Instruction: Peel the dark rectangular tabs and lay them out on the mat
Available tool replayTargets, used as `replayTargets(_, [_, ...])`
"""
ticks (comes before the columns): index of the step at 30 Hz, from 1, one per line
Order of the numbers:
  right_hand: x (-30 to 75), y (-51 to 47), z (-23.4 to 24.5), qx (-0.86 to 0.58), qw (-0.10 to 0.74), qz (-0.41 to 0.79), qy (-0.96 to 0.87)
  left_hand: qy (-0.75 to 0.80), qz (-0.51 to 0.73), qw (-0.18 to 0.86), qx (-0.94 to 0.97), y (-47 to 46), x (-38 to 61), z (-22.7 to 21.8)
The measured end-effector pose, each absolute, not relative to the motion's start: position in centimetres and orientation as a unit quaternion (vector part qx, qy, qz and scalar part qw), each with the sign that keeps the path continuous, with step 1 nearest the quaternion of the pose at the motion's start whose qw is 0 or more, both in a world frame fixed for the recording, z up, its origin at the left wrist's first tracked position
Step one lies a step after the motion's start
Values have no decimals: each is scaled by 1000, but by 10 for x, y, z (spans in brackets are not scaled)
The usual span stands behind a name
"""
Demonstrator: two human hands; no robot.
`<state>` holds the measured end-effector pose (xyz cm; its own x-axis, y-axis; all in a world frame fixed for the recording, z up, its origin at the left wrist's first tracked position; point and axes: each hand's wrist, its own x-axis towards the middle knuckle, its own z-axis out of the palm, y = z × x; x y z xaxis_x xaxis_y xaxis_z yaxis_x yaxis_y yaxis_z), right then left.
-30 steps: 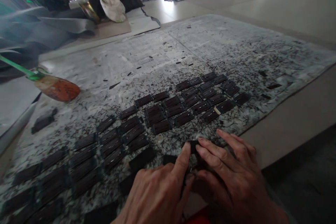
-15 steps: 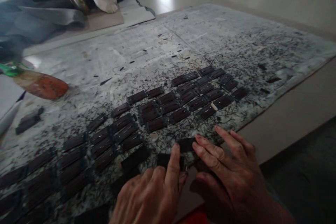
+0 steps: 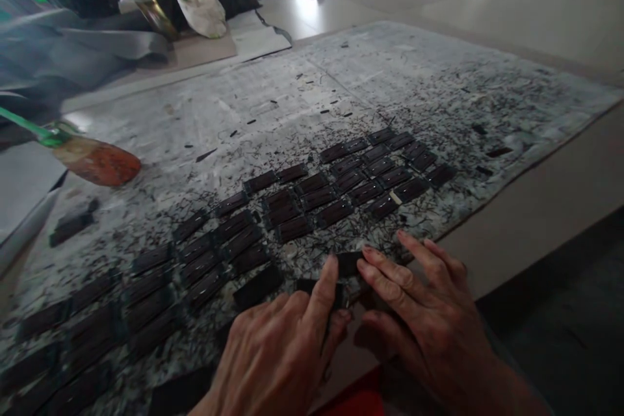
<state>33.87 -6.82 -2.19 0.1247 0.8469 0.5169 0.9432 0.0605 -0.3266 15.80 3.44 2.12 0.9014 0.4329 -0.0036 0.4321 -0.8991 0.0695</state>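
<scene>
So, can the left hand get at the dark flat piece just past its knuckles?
Probably yes. The dark flat piece lies just beyond the left hand on the speckled sheet, with nothing standing between them. Its index finger is down beside the right hand, so it would likely need to shift over first.

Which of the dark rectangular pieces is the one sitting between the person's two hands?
The dark rectangular piece at the fingertips: it alone lies between the left hand and right hand. The others lie outside them, most in rows on the speckled sheet.

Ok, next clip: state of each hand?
Left hand: half-open, fingertip on a dark rectangular piece; grip unclear.
Right hand: open, beside another dark piece.
</scene>
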Motion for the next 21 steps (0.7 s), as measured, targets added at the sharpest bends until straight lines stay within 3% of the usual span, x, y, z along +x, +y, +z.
replayTargets(11, [338, -73, -23, -691, 333, -76, -637, 199, -16, -11, 980, 33, 164, 21])
replayTargets(21, [341, -74, -20, -691, 259, -73, -671, 211, -21, -22, 977, 34, 167, 20])
